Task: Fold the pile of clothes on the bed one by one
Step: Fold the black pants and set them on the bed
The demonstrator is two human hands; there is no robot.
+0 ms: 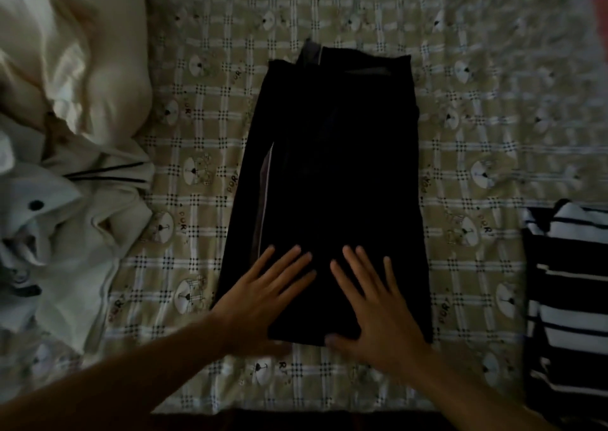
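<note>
At the far left, a heap of pale clothes [65, 167] lies crumpled on the bed. It is made of cream and white cloth with thin dark stripes and a dark button, and it reaches from the far edge nearly to the near edge. The whole surface is covered by a bedsheet [477, 134] of olive-tan with a white and black check and small round bear-like prints with letters. It looks slightly rumpled towards the far right. The light is dim.

In the middle of the sheet lies a black garment [335, 184], folded into a long upright rectangle running from near to far. A grey band runs down its left side and a grey strip crosses its far end.

The left hand [266, 295] lies flat on the near left part of the garment, its fingers straight and spread and gripping nothing. Just to its right, the right hand [375, 309] presses flat on the near right part in the same way. Its fingers are straight and fanned, and its thumb is at the garment's near edge. Both bare forearms come in from the near side.

At the right edge a dark and white striped garment [569, 299] lies well apart from the black one. A blurred reddish patch [598, 3] shows in the far right corner. Along the near edge of the bed runs a dark band in which nothing can be made out.
</note>
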